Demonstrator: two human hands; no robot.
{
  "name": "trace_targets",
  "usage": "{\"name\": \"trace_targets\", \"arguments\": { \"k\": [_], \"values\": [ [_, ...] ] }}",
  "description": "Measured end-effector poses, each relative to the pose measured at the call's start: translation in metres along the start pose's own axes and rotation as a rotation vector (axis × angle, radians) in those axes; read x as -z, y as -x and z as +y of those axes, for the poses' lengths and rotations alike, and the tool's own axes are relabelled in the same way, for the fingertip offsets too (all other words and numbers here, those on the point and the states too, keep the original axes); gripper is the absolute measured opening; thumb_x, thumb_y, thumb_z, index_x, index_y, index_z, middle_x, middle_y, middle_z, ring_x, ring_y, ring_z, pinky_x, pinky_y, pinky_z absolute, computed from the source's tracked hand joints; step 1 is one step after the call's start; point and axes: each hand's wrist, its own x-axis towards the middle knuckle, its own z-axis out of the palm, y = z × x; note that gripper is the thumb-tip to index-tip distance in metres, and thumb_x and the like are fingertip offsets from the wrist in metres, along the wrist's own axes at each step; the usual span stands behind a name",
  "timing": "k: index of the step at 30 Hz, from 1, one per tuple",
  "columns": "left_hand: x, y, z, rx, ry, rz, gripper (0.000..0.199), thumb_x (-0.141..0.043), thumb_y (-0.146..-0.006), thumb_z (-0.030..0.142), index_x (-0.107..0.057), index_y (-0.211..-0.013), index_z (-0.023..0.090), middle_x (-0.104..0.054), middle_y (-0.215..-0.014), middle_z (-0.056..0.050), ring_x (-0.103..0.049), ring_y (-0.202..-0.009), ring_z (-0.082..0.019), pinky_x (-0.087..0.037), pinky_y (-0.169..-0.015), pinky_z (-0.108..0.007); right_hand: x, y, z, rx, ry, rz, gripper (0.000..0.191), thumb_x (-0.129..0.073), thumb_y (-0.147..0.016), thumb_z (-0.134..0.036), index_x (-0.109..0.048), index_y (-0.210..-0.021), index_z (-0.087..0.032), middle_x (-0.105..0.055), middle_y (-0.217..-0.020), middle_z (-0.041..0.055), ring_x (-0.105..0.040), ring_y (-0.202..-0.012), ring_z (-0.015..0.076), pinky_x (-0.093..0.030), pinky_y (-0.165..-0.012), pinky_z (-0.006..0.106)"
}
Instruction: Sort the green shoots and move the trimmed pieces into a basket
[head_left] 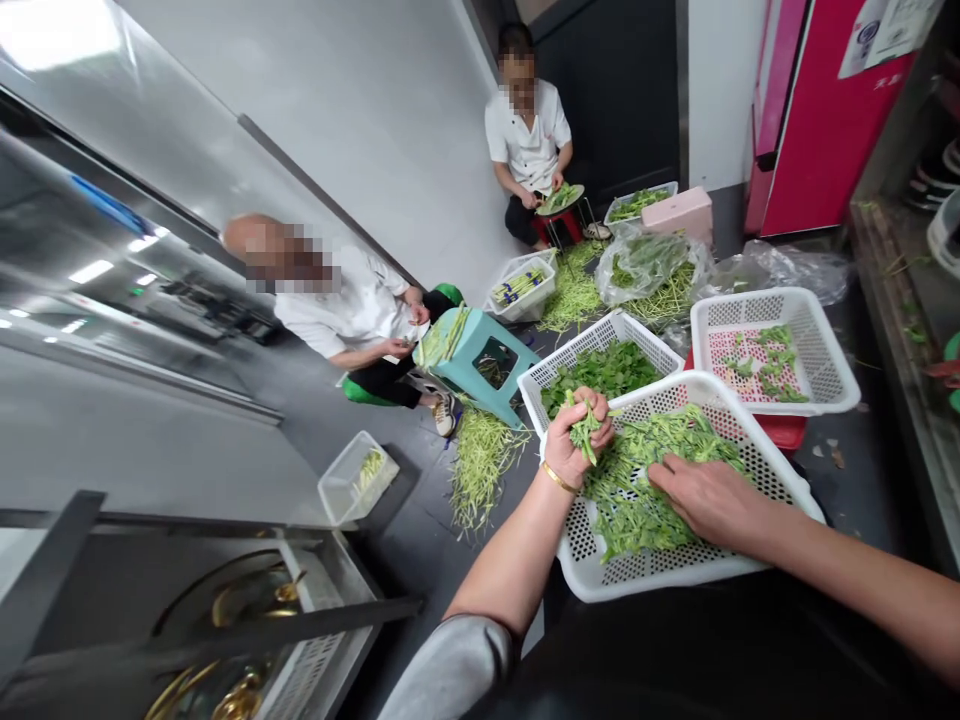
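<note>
Left hand (576, 440) was closed around a small bunch of greens (584, 432), held just above the far left corner of the near basket (675, 570), with a gold bangle (559, 478) on the wrist. The right hand (709, 497) lay flat and open, fingers together, on the heap of cut greens (645, 480) that filled that white perforated basket, palm down and gripping nothing. The greens looked light, soft and limp, thin stems with small leaves, so they would likely bruise or tear under a hard squeeze and slip loose if held by the leaf ends; a gentle pinch around the bundled stems seemed the safest hold. Loose pieces in the heap would probably scatter easily and might catch in the basket's holes. Just beyond it stood a second basket (547, 385) holding darker leaves, and to the right a third basket (825, 390) with only a few sprigs, resting on something red. Farther off on the left, a person in white (352, 310) bent over a teal stool (487, 355), with trimmings (480, 465) strewn on the floor (420, 520). At the far end another person (529, 140) sat sorting greens on a round tray.
</note>
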Motion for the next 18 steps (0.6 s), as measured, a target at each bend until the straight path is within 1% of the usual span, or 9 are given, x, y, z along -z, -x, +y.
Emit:
{"name": "trace_targets", "arguments": {
  "k": [3, 6, 8, 10, 12, 14, 15, 16, 18],
  "values": [
    [-0.003, -0.005, 0.007, 0.029, 0.018, -0.020, 0.054, -0.091, -0.064, 0.037, -0.041, -0.078, 0.022, -0.047, -0.065, 0.007, -0.032, -0.042, -0.001, -0.024, -0.039, -0.015, -0.019, 0.002, -0.001, 0.106, 0.090, -0.029, 0.035, -0.061, -0.083, 0.007, -0.070, -0.107, -0.017, -0.076, -0.088, 0.0078, -0.072, -0.066, 0.0192, -0.033, -0.056, 0.028],
    [-0.019, -0.024, 0.019, 0.075, -0.028, -0.049, 0.049, -0.092, -0.060, 0.033, -0.048, -0.077, 0.020, -0.057, -0.066, 0.005, -0.042, -0.043, -0.003, -0.028, -0.038, -0.014, -0.030, 0.004, -0.005, 0.223, 0.118, -0.027, 0.032, -0.064, -0.081, 0.007, -0.074, -0.101, -0.016, -0.077, -0.079, 0.0068, -0.072, -0.064, 0.0191, -0.024, -0.052, 0.031],
    [-0.040, -0.051, 0.027, 0.120, -0.093, -0.047, 0.044, -0.091, -0.060, 0.029, -0.052, -0.078, 0.020, -0.065, -0.068, 0.004, -0.050, -0.043, -0.005, -0.034, -0.039, -0.015, -0.033, 0.005, -0.008, 0.261, 0.134, -0.014, 0.026, -0.066, -0.084, 0.005, -0.075, -0.097, -0.015, -0.077, -0.078, 0.0066, -0.073, -0.065, 0.0189, -0.021, -0.051, 0.033],
    [-0.068, -0.088, 0.027, 0.193, -0.203, -0.009, 0.034, -0.086, -0.067, 0.022, -0.055, -0.080, 0.019, -0.069, -0.069, 0.002, -0.055, -0.044, -0.006, -0.040, -0.041, -0.015, -0.032, 0.005, -0.012, 0.253, 0.145, -0.017, 0.022, -0.067, -0.088, 0.003, -0.077, -0.097, -0.015, -0.078, -0.079, 0.0065, -0.074, -0.067, 0.0187, -0.019, -0.049, 0.035],
    [-0.101, -0.130, 0.018, 0.257, -0.341, 0.036, 0.025, -0.081, -0.078, 0.015, -0.057, -0.083, 0.018, -0.071, -0.070, 0.000, -0.059, -0.048, -0.006, -0.045, -0.045, -0.015, -0.030, 0.005, -0.015, 0.238, 0.143, -0.037, 0.019, -0.067, -0.092, 0.000, -0.077, -0.099, -0.015, -0.079, -0.080, 0.0065, -0.074, -0.066, 0.0188, -0.019, -0.048, 0.035],
    [-0.130, -0.167, 0.004, 0.297, -0.499, 0.029, 0.021, -0.082, -0.088, 0.016, -0.061, -0.091, 0.016, -0.072, -0.074, 0.000, -0.065, -0.052, -0.008, -0.048, -0.047, -0.017, -0.029, 0.006, -0.016, 0.238, 0.136, -0.046, 0.017, -0.067, -0.094, -0.002, -0.077, -0.100, -0.014, -0.079, -0.080, 0.0069, -0.073, -0.066, 0.0192, -0.021, -0.047, 0.035],
    [-0.140, -0.181, -0.002, 0.310, -0.599, 0.029, 0.025, -0.086, -0.089, 0.020, -0.064, -0.101, 0.015, -0.074, -0.079, -0.001, -0.067, -0.054, -0.010, -0.050, -0.049, -0.018, -0.028, 0.007, -0.017, 0.242, 0.135, -0.043, 0.016, -0.067, -0.095, -0.003, -0.077, -0.100, -0.014, -0.079, -0.080, 0.0073, -0.072, -0.066, 0.0192, -0.022, -0.047, 0.035],
    [-0.147, -0.192, -0.007, 0.315, -0.707, 0.043, 0.038, -0.091, -0.087, 0.024, -0.066, -0.114, 0.014, -0.077, -0.087, -0.003, -0.069, -0.055, -0.011, -0.052, -0.049, -0.020, -0.028, 0.008, -0.017, 0.242, 0.136, -0.035, 0.015, -0.067, -0.095, -0.003, -0.077, -0.100, -0.014, -0.078, -0.080, 0.0075, -0.072, -0.066, 0.0191, -0.023, -0.047, 0.034],
    [-0.149, -0.200, -0.010, 0.289, -0.906, 0.097, 0.075, -0.101, -0.079, 0.031, -0.060, -0.141, 0.014, -0.081, -0.109, -0.010, -0.070, -0.057, -0.012, -0.056, -0.051, -0.024, -0.027, 0.010, -0.018, 0.225, 0.145, -0.022, 0.015, -0.067, -0.096, -0.003, -0.077, -0.100, -0.013, -0.078, -0.080, 0.0078, -0.071, -0.067, 0.0190, -0.024, -0.048, 0.034]
  ]
}}
